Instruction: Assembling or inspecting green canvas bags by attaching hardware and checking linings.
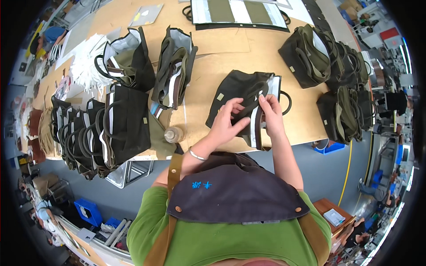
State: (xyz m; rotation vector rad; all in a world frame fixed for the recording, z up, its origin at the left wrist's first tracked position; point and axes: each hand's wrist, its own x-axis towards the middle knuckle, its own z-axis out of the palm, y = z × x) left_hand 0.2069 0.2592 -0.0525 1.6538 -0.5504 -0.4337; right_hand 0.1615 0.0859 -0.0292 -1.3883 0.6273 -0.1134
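Note:
A dark green handbag (233, 88) lies tilted on the worktable in front of me, with a pale lining at its mouth. A white-and-brown edge strip (254, 128) runs along its near opening. My right hand (271, 113) pinches the bag's edge at the top of this strip, thumb and fingers closed on it. My left hand (227, 122) is bent round the dark fabric beside the strip, its thumb reaching toward the strip. What lies beneath the left fingertips is partly hidden. A dark handle (286, 103) loops out beyond my right hand.
Similar bags (131, 124) stand in a row at left, with more bags (306, 57) at right. A small clear bottle (173, 134) stands near the front edge of the wooden worktable (213, 48). An unfolded bag panel (239, 13) lies at the far side. White strips (91, 62) are heaped far left.

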